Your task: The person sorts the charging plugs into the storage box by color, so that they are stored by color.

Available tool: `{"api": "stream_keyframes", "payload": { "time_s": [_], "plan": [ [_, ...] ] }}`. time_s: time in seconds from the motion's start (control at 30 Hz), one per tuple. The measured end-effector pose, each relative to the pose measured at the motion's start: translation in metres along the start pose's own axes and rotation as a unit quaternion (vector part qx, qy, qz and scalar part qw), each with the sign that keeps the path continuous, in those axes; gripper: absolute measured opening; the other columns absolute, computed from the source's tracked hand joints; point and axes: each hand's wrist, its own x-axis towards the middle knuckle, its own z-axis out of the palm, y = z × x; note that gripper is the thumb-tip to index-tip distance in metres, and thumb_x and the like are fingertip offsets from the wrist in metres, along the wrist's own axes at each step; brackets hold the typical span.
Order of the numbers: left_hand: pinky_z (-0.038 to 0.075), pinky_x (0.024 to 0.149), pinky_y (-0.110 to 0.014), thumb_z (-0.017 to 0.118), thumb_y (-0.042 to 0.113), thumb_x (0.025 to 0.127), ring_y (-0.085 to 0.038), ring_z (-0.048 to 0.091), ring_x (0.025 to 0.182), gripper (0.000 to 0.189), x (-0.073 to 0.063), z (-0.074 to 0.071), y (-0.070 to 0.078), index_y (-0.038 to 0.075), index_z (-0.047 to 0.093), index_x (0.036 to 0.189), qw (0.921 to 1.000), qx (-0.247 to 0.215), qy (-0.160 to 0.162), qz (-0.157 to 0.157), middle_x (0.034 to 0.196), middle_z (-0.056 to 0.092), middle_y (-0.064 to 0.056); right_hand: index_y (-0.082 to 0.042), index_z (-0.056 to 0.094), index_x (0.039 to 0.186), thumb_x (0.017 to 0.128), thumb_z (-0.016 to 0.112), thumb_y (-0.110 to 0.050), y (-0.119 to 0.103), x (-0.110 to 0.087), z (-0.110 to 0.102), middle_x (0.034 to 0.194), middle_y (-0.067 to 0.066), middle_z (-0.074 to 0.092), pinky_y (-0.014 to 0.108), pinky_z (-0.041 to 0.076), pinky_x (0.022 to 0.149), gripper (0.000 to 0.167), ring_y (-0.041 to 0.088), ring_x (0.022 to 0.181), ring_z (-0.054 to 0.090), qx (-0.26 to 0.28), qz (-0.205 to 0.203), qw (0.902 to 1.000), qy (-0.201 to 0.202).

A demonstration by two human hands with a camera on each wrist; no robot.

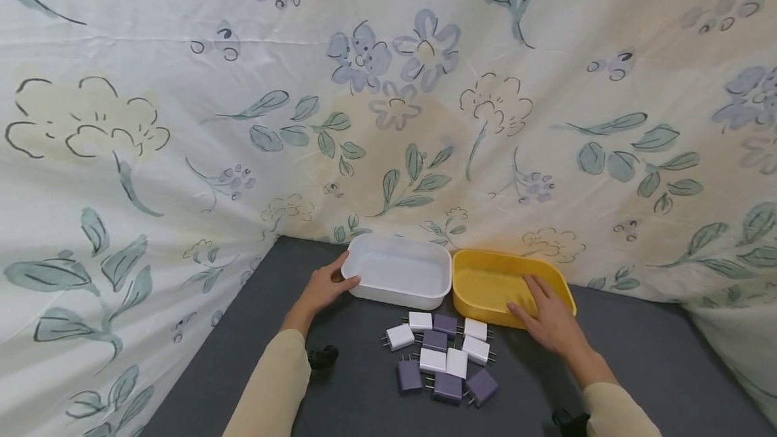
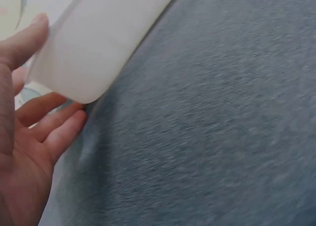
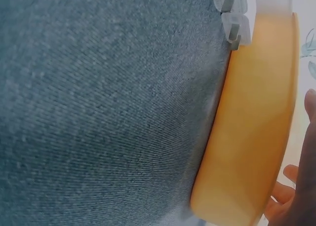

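At the back of the dark table stand a white tray (image 1: 397, 297) and a yellow tray (image 1: 485, 313), end to end. My left hand (image 1: 322, 292) is at the white tray's left end, thumb by the front rim and the other fingers spread round the corner. In the left wrist view, relaxed fingers (image 2: 54, 124) reach the white tray's lower corner. Over the right part of the yellow tray is my right hand (image 1: 551, 319), its fingers spread and nothing held. Several white plug chargers (image 1: 433, 360) and dark purple plug chargers (image 1: 447, 387) lie grouped in front of the trays.
A floral cloth (image 1: 425, 120) hangs behind the table (image 1: 352, 383) and along its sides. The chargers lie close together, some touching, with prongs pointing different ways. The two nearest the yellow tray are white.
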Motion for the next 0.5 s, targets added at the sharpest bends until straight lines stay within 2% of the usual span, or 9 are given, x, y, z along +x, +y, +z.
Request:
{"api": "stream_keyframes", "payload": {
  "time_s": [0.17,0.37,0.5],
  "plan": [
    [0.048,0.104,-0.044,0.074,0.047,0.083,-0.027,0.056,0.129,0.082,0.002,-0.004,-0.002,0.025,0.035,0.152,0.9996,-0.016,-0.023,0.000,0.149,0.048,-0.011,-0.001,0.034,0.149,0.095,0.058,-0.049,0.000,-0.006,-0.003,0.150,0.029,0.034,0.070,0.035,0.100,0.076,0.051,0.128,0.041,0.014,-0.016,0.9996,0.019],
    [0.049,0.102,-0.043,0.079,0.042,0.080,-0.026,0.056,0.129,0.080,0.000,-0.004,-0.008,0.030,0.041,0.149,0.9974,-0.069,-0.010,-0.014,0.147,0.050,-0.010,-0.004,0.036,0.149,0.093,0.061,-0.046,-0.002,-0.013,-0.004,0.150,0.028,0.036,0.070,0.036,0.098,0.074,0.050,0.130,0.041,0.035,-0.046,0.9976,0.038],
    [0.048,0.103,-0.045,0.079,0.043,0.079,-0.026,0.055,0.129,0.079,0.001,-0.002,-0.010,0.032,0.042,0.148,0.9958,-0.090,-0.008,-0.016,0.147,0.050,-0.010,-0.006,0.037,0.149,0.092,0.062,-0.047,-0.003,-0.017,-0.004,0.151,0.026,0.036,0.070,0.037,0.097,0.075,0.049,0.130,0.041,0.040,-0.050,0.9971,0.041]
  ]
}}
